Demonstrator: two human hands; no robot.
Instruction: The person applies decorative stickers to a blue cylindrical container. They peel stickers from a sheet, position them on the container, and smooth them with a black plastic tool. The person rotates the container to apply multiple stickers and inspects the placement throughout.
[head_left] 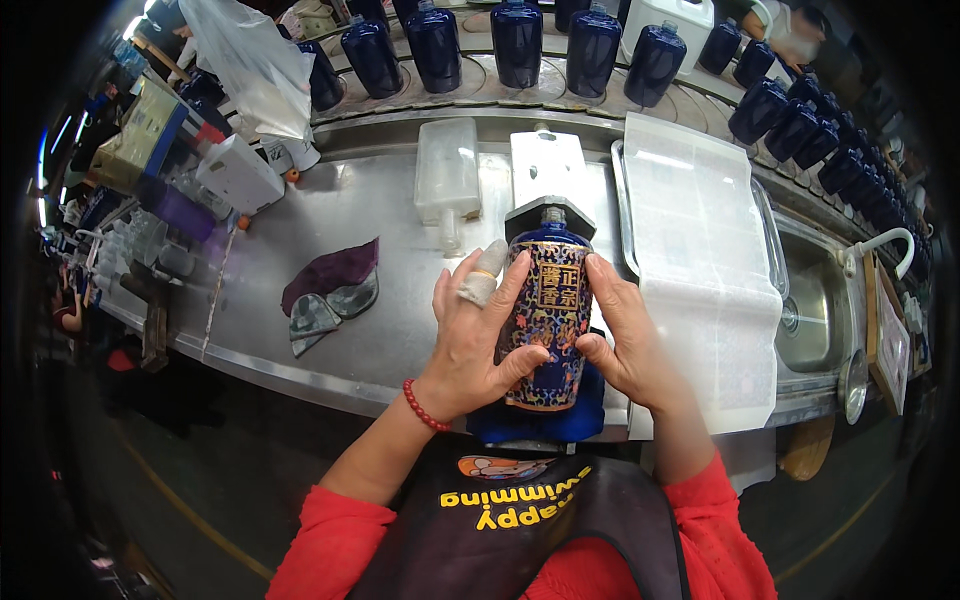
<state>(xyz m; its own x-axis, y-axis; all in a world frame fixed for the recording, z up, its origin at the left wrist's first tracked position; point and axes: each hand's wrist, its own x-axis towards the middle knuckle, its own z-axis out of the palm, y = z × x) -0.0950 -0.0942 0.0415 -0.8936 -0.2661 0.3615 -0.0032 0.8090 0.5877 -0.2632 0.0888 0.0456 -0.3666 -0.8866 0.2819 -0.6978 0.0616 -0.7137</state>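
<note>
A dark blue bottle (560, 375) with a colourful, gold-edged floral decal on its front leans back in front of me, its neck pointing away. My left hand (468, 338) grips its left side, with the thumb lying on the decal's lower part. Pale wraps cover some of that hand's fingertips, and a red bead bracelet (425, 405) circles the wrist. On the right side, my right hand (632, 345) presses fingers and thumb against the bottle. Blue cloth (590, 415) shows beneath the bottle's base. Behind its neck sits a dark angular support (575, 212). The bottle's underside is hidden.
Plain blue bottles (518, 50) line a curved slatted conveyor at the back. White sheets (705, 300) lie over a tray at right, beside a steel sink (815, 310). Purple and grey cloths (335, 290) lie on the steel table (370, 200) at left. A clear empty bottle (447, 170) lies behind.
</note>
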